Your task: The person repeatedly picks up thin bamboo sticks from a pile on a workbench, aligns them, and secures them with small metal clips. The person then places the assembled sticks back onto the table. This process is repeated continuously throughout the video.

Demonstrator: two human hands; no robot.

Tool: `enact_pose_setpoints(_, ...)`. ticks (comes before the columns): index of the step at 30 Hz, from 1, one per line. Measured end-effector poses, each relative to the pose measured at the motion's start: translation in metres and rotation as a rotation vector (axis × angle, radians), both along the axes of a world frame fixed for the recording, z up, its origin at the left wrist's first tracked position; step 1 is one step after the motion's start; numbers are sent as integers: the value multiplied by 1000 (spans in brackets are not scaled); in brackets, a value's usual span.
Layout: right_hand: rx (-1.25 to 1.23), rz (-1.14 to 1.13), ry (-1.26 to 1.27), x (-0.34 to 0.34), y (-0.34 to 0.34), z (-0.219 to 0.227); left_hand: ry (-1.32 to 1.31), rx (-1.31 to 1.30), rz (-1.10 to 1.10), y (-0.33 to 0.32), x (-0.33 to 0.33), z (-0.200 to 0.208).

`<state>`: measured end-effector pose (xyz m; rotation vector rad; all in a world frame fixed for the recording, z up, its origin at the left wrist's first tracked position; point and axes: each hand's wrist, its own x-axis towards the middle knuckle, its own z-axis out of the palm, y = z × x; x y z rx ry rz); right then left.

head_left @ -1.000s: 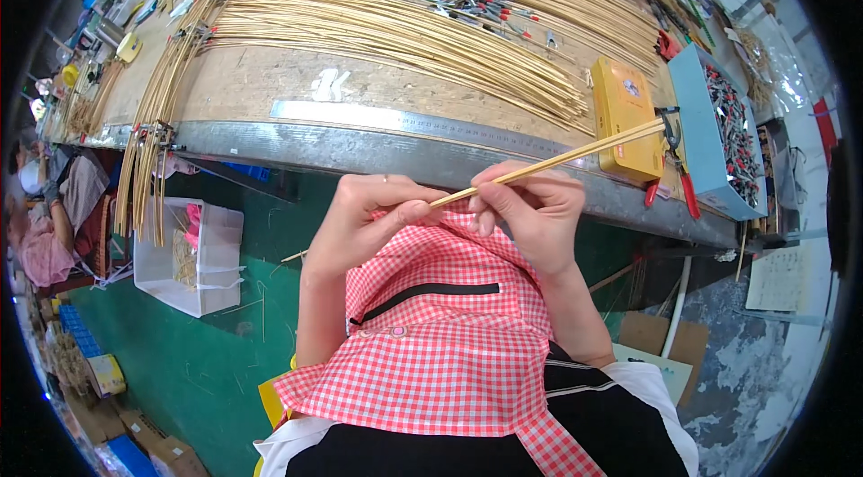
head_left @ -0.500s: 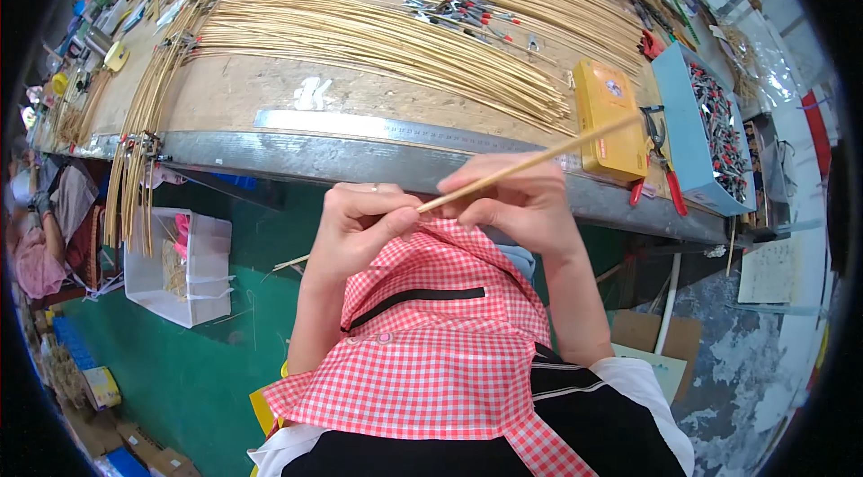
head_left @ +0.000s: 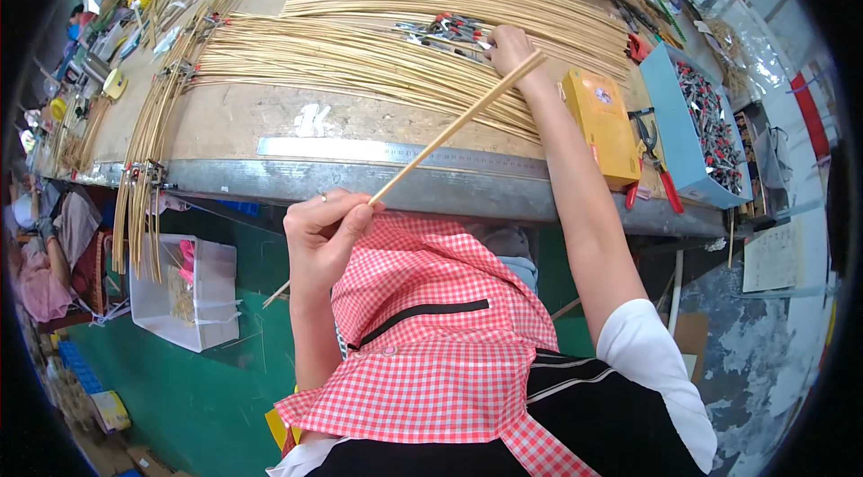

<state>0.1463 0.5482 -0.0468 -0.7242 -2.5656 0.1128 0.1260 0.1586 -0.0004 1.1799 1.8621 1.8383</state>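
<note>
In the middle, the left hand [head_left: 324, 230] is pinching thin, slanting sticks [head_left: 449, 132] closed and tight — likely keeping them together. Upper middle, the right hand [head_left: 511, 47] is hanging by clips [head_left: 454, 26] — I can't tell its grip.

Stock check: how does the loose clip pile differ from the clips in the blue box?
Loose pile lies between stick spreads; boxed clips sit in the blue box. The pile is smaller than the boxed clips. The right grip is at the pile, not the boxed clips. Both include red tips.
</note>
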Motion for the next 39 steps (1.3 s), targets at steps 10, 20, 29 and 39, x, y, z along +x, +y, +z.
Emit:
enact_pose_setpoints(10,-667,226,514,73,-117,53,153,-2,46,2,1,-11)
enact_pose_setpoints(20,-1401,628,664,121,-239,27,261,-17,74,10,13,-6)
enact_pose_setpoints(29,-1520,524,696,119,-251,28,348,5,128,10,15,-4)
enact_pose_setpoints(39,-1577,478,909,115,-262,17,429,51,146,15,21,-8)
